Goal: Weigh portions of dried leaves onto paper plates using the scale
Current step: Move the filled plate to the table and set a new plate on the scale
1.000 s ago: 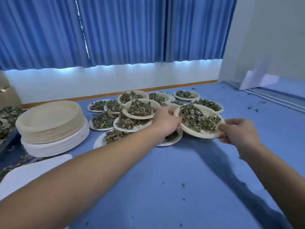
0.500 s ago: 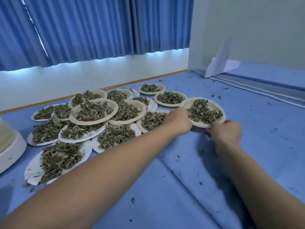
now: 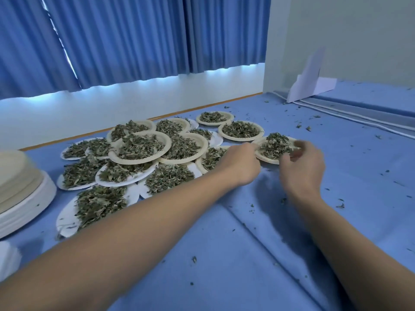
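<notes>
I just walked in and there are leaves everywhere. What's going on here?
A person holds a paper plate of dried leaves at the right edge of a cluster of filled plates on the blue cloth. The right hand grips its near rim; the left hand is at its left rim. Empty plates are stacked far left.
</notes>
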### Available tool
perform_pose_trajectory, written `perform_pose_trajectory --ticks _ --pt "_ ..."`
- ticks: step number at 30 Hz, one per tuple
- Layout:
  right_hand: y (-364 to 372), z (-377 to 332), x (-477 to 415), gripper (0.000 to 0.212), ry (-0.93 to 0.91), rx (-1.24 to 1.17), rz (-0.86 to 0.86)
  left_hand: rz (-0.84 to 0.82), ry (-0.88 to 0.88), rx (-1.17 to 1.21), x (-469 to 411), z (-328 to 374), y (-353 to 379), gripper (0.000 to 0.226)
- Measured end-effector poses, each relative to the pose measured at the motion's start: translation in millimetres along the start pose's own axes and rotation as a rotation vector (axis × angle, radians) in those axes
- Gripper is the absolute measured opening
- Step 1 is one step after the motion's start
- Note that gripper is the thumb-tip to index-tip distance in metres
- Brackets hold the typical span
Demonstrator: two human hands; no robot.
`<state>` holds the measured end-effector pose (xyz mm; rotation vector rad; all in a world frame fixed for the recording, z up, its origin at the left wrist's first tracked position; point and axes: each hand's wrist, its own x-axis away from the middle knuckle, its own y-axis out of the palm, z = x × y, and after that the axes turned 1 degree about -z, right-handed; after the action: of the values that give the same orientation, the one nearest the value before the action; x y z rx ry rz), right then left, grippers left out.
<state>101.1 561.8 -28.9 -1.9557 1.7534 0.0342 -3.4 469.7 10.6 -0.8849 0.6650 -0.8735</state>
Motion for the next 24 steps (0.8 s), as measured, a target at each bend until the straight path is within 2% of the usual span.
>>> perform_pose_trajectory --ticks 4,9,14,18,22,24 --pt "11 -52 45 0.021 -0.215 -0.098 -0.262 0.051 0.115 0.098 42 -23 -41 0.036" --pt "42 -113 119 0.027 -0.396 -0.267 -0.486 0.113 0.124 0.012 124 -79 -111 0.027" --pt "97 -188 193 0.029 -0.531 -0.302 -0.697 0.223 -0.021 -0.061 208 -145 -181 0.024" --pt "136 -243 248 0.028 -0.572 -0.371 -0.849 0.350 -0.132 -0.056 263 -195 -219 0.034" --pt "170 -274 286 0.033 -0.580 -0.394 -0.929 0.408 -0.176 -0.034 296 -235 -244 0.032" --pt "183 -285 294 0.037 -0.592 -0.400 -0.986 0.443 -0.182 -0.115 306 -253 -255 0.034"
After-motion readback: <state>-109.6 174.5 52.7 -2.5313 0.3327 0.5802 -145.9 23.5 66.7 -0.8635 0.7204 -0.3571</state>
